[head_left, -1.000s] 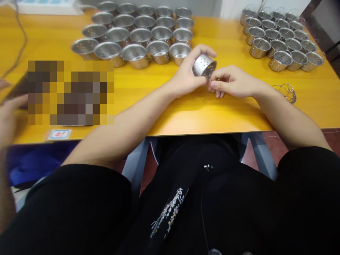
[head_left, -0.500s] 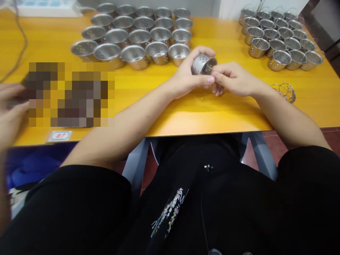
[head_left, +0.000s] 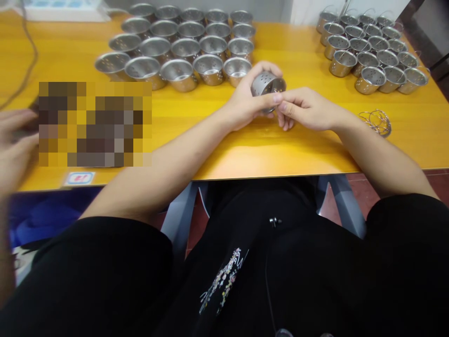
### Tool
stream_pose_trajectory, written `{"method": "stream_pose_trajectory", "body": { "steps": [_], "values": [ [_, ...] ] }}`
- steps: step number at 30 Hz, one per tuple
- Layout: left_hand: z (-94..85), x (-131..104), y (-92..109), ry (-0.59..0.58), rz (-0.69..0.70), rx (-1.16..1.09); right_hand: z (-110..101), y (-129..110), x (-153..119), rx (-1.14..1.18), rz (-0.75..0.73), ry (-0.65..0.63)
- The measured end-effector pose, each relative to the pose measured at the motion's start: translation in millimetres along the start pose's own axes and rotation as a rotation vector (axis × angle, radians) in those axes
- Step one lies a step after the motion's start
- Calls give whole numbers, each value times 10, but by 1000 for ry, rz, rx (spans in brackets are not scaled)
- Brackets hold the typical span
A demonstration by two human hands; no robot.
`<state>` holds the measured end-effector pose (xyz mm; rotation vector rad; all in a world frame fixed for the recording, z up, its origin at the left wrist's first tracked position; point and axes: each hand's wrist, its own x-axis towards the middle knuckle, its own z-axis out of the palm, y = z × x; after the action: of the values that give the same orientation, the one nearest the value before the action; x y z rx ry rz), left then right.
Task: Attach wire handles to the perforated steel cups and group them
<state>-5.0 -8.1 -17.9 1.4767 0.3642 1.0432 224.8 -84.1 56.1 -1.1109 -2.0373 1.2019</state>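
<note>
My left hand (head_left: 248,98) is wrapped round a perforated stainless-steel cup (head_left: 264,84), which lies tilted with its mouth facing right. The left thumb reaches across the cup's near side to the rim. At that rim, my right hand (head_left: 302,108) has thumb and forefinger pinched together, touching the left thumb. Whatever the right fingertips pinch is hidden or too small to make out. A loose bunch of thin wire loops (head_left: 378,122) lies on the yellow table (head_left: 238,154), by my right forearm.
Rows of perforated cups (head_left: 178,75) without visible handles stand at the back left. More cups with wire handles (head_left: 370,79) stand at the back right. At the far left is another person's hand (head_left: 17,140), beside a blurred-out patch. A small label (head_left: 80,178) sits at the table's front edge.
The cup has turned slightly in my left hand, and my left thumb has moved up over the rim. My right fingertips have shifted slightly and now meet that thumb.
</note>
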Motion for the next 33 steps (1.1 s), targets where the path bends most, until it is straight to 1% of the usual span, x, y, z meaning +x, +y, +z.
{"method": "stream_pose_trajectory", "body": {
  "steps": [2,4,9,12,17,22,30,33],
  "values": [
    [-11,0,-10,-10,32,-33,1,9,11,-19,2,-4],
    [-4,-3,7,5,23,-28,-5,59,38,-42,-16,-29],
    [45,-7,73,45,-38,-16,-53,315,130,-49,-201,-104],
    [40,6,57,36,-33,-11,-74,397,148,-64,-241,-115],
    [-8,42,-7,10,-25,14,-78,363,132,-78,-213,-120],
    [-33,61,-48,12,-33,31,-84,365,131,-90,-217,-127],
    [-54,97,-99,-63,110,7,-56,372,143,-114,-259,-134],
    [-57,95,-67,-36,67,106,-52,354,141,-116,-246,-134]
  ]
}}
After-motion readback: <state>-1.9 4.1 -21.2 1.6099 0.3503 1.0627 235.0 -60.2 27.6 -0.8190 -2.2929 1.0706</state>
